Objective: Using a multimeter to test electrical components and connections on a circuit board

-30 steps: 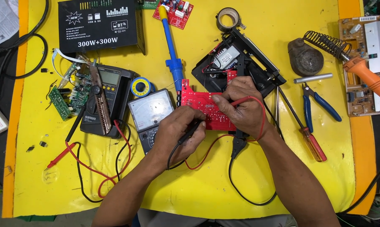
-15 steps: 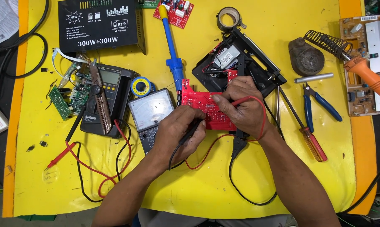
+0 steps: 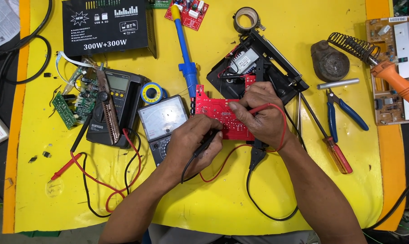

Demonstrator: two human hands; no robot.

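My left hand (image 3: pixel 196 143) is pinched shut around the black probe (image 3: pixel 207 141); I'm keeping its tip steady on the near edge of the red circuit board (image 3: pixel 218 114). Right hand (image 3: pixel 258 115), fingers closed on the red probe (image 3: pixel 258 108), presses down mid-board. The board lies just beside the analog multimeter (image 3: pixel 163 122), so I'd glance at the dial without shifting either tip. Beyond, the black chassis (image 3: pixel 276 74).

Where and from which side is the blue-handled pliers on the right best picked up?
Grip the pliers by the two blue handles, coming from above at the lower right. They lie flat on the yellow mat, handles spread toward that side, metal nose pointing up-left.
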